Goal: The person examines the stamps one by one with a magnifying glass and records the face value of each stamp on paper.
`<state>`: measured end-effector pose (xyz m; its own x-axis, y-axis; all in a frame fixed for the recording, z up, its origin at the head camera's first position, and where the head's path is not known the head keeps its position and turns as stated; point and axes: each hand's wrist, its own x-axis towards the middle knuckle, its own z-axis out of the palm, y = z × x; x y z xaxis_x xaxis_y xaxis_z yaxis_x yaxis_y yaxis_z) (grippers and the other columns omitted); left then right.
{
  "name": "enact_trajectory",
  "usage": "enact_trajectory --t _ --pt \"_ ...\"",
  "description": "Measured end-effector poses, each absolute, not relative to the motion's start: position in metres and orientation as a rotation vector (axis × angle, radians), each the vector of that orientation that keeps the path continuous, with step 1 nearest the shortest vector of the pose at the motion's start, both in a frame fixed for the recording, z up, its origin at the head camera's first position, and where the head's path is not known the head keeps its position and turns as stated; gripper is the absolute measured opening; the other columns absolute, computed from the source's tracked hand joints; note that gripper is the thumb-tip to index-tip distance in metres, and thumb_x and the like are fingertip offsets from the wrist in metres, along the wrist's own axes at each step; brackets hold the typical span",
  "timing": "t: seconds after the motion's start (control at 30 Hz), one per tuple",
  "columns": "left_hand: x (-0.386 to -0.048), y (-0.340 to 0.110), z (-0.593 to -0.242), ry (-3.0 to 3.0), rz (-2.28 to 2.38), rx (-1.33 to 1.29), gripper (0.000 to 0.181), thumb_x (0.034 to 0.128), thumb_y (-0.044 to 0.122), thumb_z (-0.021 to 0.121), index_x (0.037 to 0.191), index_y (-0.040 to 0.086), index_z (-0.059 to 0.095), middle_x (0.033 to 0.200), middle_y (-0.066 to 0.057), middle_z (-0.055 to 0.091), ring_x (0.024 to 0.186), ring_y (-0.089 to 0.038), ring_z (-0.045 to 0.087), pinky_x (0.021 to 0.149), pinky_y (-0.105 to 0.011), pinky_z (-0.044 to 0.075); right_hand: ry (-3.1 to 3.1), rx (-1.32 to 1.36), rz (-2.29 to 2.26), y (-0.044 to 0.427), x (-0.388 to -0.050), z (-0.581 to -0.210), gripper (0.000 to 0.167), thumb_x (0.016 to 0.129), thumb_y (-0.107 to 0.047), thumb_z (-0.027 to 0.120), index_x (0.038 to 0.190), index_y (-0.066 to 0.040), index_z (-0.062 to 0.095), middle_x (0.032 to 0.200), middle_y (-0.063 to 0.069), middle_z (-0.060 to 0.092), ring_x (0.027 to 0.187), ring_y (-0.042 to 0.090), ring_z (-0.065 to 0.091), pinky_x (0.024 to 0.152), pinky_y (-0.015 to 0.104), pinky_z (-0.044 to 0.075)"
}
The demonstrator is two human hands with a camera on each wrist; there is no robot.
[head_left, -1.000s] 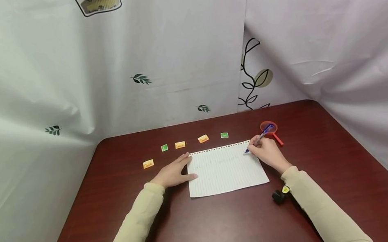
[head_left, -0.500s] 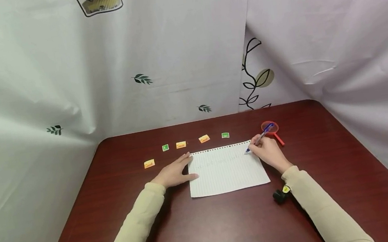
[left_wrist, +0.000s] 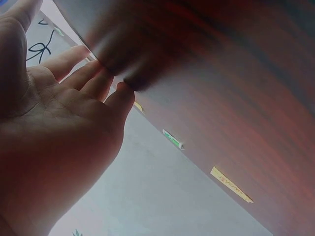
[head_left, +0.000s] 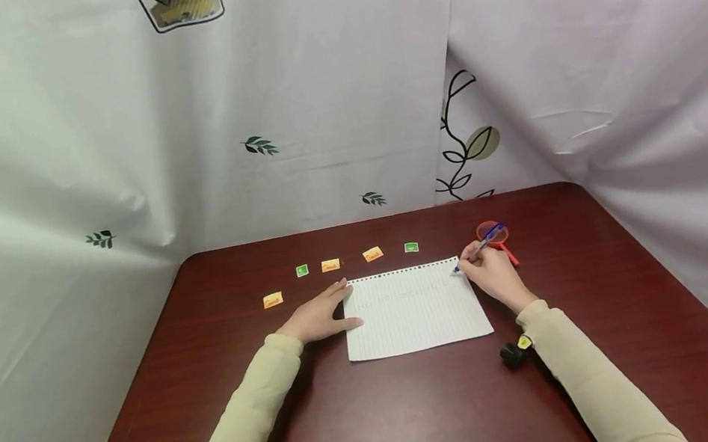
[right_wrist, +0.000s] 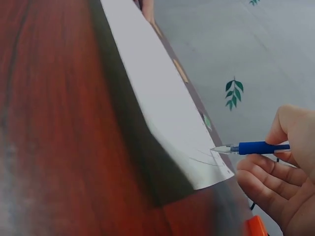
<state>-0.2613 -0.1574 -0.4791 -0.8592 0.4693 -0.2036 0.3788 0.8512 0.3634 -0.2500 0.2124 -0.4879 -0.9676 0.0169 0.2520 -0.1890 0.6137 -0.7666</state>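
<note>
A lined sheet of paper with a row of punched holes along its far edge lies on the table, faint writing across its upper part. My left hand rests at the sheet's left edge, fingers extended and thumb on the paper. In the left wrist view the left palm faces the camera with fingers straight. Near the sheet's far right corner, my right hand pinches a blue pen. The right wrist view shows the pen with its tip at the paper, beside written strokes.
Behind the right hand lies a red magnifying glass. Small yellow cards and green cards lie beyond the sheet, one yellow card further left. A black object is at the right wrist. White cloth surrounds the table.
The right hand has moved slightly to the right and away along the sheet with the pen, and the written line looks a little longer. My left hand stays in place.
</note>
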Motion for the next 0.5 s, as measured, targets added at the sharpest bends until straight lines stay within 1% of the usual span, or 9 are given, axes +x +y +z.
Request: enact_trajectory --t 0.2,0.5 --pt "-0.2603 -0.1585 -0.4784 2.739 0.463 0.642 0.087 0.0896 0.054 0.070 0.158 0.014 0.035 0.166 -0.002 0.023 0.151 -0.023 0.026 0.114 -0.047 0.036 -2.632 0.178 1.295 0.2093 -0.2486 -0.4880 0.005 0.091 -0.013 0.062 0.093 -0.009 0.063 0.071 0.002 0.056 0.061 0.015 0.048 0.054 0.025 0.037" --pt "-0.2613 -0.1582 -0.4796 2.743 0.458 0.645 0.088 0.0893 0.055 0.070 0.158 0.014 0.035 0.166 -0.003 0.024 0.151 -0.023 0.026 0.114 -0.047 0.036 -2.617 0.183 1.232 0.2106 -0.2496 -0.4895 0.003 0.091 -0.012 0.062 0.091 -0.009 0.061 0.071 0.001 0.056 0.062 0.014 0.048 0.056 0.025 0.037"
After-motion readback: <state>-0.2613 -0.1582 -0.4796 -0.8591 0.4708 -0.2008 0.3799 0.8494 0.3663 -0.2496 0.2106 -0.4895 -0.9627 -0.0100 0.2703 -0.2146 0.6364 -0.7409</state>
